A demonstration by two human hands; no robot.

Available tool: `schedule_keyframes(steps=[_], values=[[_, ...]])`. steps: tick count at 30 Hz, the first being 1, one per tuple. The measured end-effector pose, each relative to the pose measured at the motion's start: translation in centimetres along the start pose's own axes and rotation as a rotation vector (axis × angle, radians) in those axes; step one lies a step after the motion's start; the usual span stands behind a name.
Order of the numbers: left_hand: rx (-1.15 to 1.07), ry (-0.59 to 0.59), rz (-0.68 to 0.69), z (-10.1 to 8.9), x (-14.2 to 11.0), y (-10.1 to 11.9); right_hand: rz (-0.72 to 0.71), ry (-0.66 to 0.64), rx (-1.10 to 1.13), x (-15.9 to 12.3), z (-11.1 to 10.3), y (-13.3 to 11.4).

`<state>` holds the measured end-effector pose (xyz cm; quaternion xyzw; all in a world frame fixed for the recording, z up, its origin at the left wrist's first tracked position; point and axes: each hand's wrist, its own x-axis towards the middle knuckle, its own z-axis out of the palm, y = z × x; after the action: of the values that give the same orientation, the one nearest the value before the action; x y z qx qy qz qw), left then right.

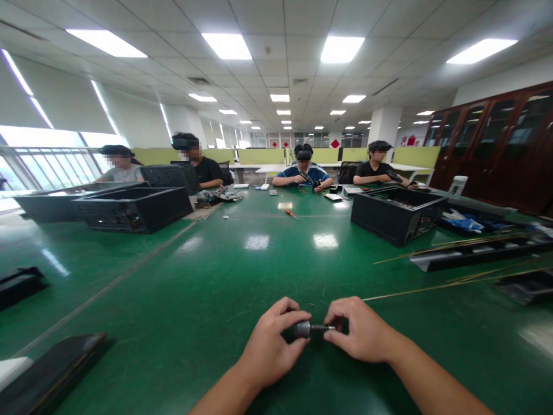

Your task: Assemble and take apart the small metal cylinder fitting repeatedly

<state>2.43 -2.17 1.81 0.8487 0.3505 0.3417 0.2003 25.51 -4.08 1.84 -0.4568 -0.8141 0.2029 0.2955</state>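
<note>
Low over the green table (207, 288), near its front, my two hands meet at a small grey cylindrical part with a thin shaft (303, 329). The fingers and thumb of my left hand (274, 340) close round the thick cylinder end. My right hand (360, 328) pinches the shaft's tip between thumb and fingers. The shaft lies roughly level, pointing right, and its middle shows between the hands. Exactly what kind of part it is, I cannot make out.
Black computer cases stand at left (133, 210) and right (395, 216). An orange-handled screwdriver (291, 214) lies mid-table. Thin yellowish rods (415, 292) and a dark metal channel (470, 253) lie at right. A dark flat panel (52, 372) sits front left. Several people are seated beyond.
</note>
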Motion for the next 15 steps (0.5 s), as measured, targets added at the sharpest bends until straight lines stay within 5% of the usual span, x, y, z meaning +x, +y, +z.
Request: schedule_keyframes(steps=[15], values=[[0.004, -0.001, -0.014, -0.05, 0.16, 0.00, 0.014, -0.008, -0.030, -0.26, -0.61, 0.51]])
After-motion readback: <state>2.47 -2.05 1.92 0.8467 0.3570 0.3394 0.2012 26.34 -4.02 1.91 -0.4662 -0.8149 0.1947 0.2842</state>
